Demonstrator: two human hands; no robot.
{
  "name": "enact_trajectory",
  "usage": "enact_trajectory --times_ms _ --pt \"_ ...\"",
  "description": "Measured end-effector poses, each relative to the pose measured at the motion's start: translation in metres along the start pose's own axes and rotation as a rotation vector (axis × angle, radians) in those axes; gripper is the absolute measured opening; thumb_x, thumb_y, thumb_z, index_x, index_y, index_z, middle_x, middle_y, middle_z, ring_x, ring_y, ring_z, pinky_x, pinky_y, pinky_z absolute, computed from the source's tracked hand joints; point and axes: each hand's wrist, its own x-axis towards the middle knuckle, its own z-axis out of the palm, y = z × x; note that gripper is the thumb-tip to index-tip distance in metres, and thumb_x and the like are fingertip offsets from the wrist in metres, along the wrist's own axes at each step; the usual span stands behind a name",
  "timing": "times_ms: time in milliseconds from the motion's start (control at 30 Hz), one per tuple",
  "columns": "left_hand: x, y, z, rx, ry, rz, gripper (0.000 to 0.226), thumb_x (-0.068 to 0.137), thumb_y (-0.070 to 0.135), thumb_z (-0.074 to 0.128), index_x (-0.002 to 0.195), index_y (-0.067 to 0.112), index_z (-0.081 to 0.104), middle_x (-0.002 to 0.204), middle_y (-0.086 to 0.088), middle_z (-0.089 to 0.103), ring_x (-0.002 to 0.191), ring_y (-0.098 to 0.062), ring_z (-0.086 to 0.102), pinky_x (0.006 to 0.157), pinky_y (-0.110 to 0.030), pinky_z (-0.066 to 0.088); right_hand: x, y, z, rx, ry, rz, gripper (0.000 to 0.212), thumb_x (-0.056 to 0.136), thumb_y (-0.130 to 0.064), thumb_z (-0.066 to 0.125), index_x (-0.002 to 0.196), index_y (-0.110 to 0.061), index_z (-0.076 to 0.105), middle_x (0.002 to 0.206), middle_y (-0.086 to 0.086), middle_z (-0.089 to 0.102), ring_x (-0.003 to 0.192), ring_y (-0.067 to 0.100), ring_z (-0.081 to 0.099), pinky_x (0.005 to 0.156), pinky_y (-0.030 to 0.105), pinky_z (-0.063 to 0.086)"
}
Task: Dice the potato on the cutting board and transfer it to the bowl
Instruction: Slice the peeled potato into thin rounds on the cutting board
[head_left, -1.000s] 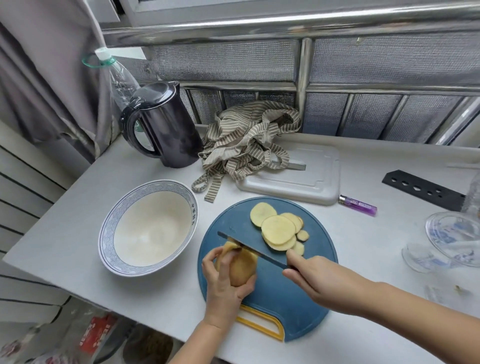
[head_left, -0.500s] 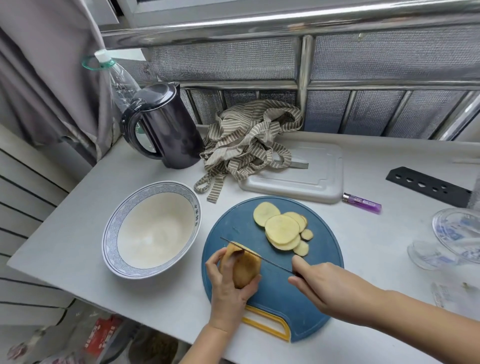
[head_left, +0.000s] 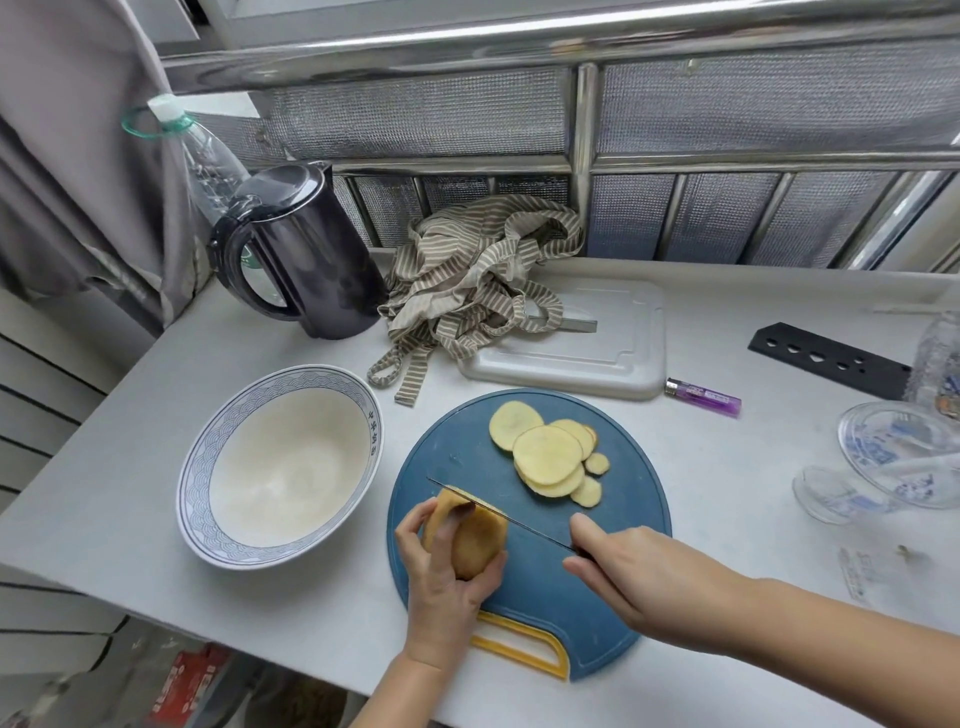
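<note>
Head view is showing a person's left hand (head_left: 441, 577) gripping a half-cut potato (head_left: 475, 543), its fingers (head_left: 415, 525) curling round the skin and steadying it on the round blue cutting board (head_left: 597, 597). Taking the board as a clock face, the potato is sitting near 9 o'clock. The right hand (head_left: 639, 577) is reaching in from 4 o'clock, its fingers clamping together round the handle of a knife (head_left: 498, 512); the handle itself is lying hidden under the hand. The thin blade is running across the cut end of the potato, with its tip pointing toward 10 o'clock. A fanned pile of pale potato slices (head_left: 548, 454) is resting on the board around 1 o'clock, well apart from both hands, and the board's yellow handle (head_left: 524, 654) is sitting at 6 o'clock. The bowl (head_left: 197, 467), white inside with a blue patterned rim, is standing on the table (head_left: 130, 467) just beside the board at 9 o'clock, holding no potato. Farther off, a dark kettle (head_left: 306, 260) is standing at 11 o'clock, a striped cloth (head_left: 478, 280) is lying heaped at 12 o'clock partly over a white tray (head_left: 613, 353), and a purple lighter (head_left: 706, 397) is lying at 2 o'clock.
</note>
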Motion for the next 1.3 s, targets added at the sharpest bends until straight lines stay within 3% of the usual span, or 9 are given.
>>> enact_trajectory --times_ms 300,500,667,800,933,1067,1167,1300 --pt "-0.001 -0.003 0.001 0.029 -0.002 -0.013 0.066 0.075 0.052 0.065 0.132 0.060 0.033 0.134 0.023 0.020 0.128 0.004 0.029 0.099 -0.032 0.039 -0.003 -0.003 0.002 -0.006 -0.016 -0.013 0.025 0.102 -0.047 0.020 0.094 -0.024 0.026 0.074 -0.003 0.049 0.064 0.026 0.046 0.067 0.043 0.043" --pt "-0.001 -0.003 0.001 0.051 -0.006 -0.014 0.064 0.076 0.058 0.064 0.132 0.059 0.033 0.128 0.011 0.024 0.128 0.006 0.026 0.097 -0.031 0.039 -0.002 0.000 -0.001 0.057 -0.035 -0.013 0.026 0.102 -0.046 0.023 0.093 -0.022 0.029 0.069 0.000 0.048 0.062 0.023 0.043 0.064 0.040 0.040" --pt "-0.002 -0.003 0.002 0.049 0.028 0.003 0.059 0.074 0.052 0.064 0.127 0.046 0.040 0.125 0.010 0.025 0.126 0.007 0.028 0.096 -0.027 0.036 -0.001 0.002 -0.001 0.100 -0.054 -0.008 0.026 0.103 -0.045 0.026 0.092 -0.022 0.029 0.066 -0.002 0.044 0.059 0.020 0.039 0.063 0.038 0.037" --pt "-0.005 -0.004 0.003 0.038 0.022 0.010 0.061 0.073 0.051 0.065 0.128 0.047 0.039 0.126 0.011 0.025 0.118 -0.009 0.037 0.097 -0.028 0.043 -0.001 0.007 0.004 0.074 -0.069 0.000 0.030 0.102 -0.049 0.026 0.095 -0.020 0.031 0.070 0.001 0.047 0.062 0.024 0.041 0.065 0.041 0.039" --pt "-0.009 -0.003 0.002 0.034 -0.004 0.029 0.067 0.074 0.055 0.065 0.132 0.060 0.032 0.126 0.013 0.024 0.114 -0.023 0.044 0.095 -0.033 0.042 -0.002 0.014 0.007 0.050 -0.105 -0.028 0.033 0.100 -0.053 0.023 0.095 -0.021 0.028 0.069 0.002 0.043 0.062 0.023 0.038 0.065 0.041 0.036" --pt "-0.008 -0.002 0.002 0.026 -0.003 0.060 0.060 0.082 0.069 0.053 0.135 0.060 0.028 0.135 0.024 0.018 0.115 -0.021 0.046 0.095 -0.030 0.047 -0.001 0.017 0.010 0.068 -0.114 -0.030 0.035 0.099 -0.056 0.023 0.096 -0.022 0.028 0.071 0.002 0.046 0.063 0.024 0.040 0.064 0.038 0.036" --pt "-0.008 -0.003 0.003 0.021 -0.004 0.046 0.060 0.083 0.069 0.052 0.136 0.060 0.026 0.128 0.012 0.024 0.113 -0.033 0.050 0.095 -0.034 0.045 0.001 0.016 0.014 0.079 -0.128 -0.014 0.032 0.100 -0.052 0.024 0.094 -0.021 0.026 0.070 0.002 0.043 0.063 0.024 0.037 0.065 0.039 0.035" --pt "-0.007 -0.006 0.002 0.037 0.001 0.040 0.063 0.083 0.068 0.053 0.138 0.059 0.023 0.126 0.010 0.022 0.114 -0.032 0.047 0.096 -0.037 0.047 0.004 0.012 0.019 0.091 -0.124 0.002 0.027 0.101 -0.049 0.026 0.096 -0.022 0.029 0.070 -0.001 0.044 0.063 0.022 0.040 0.065 0.038 0.037"
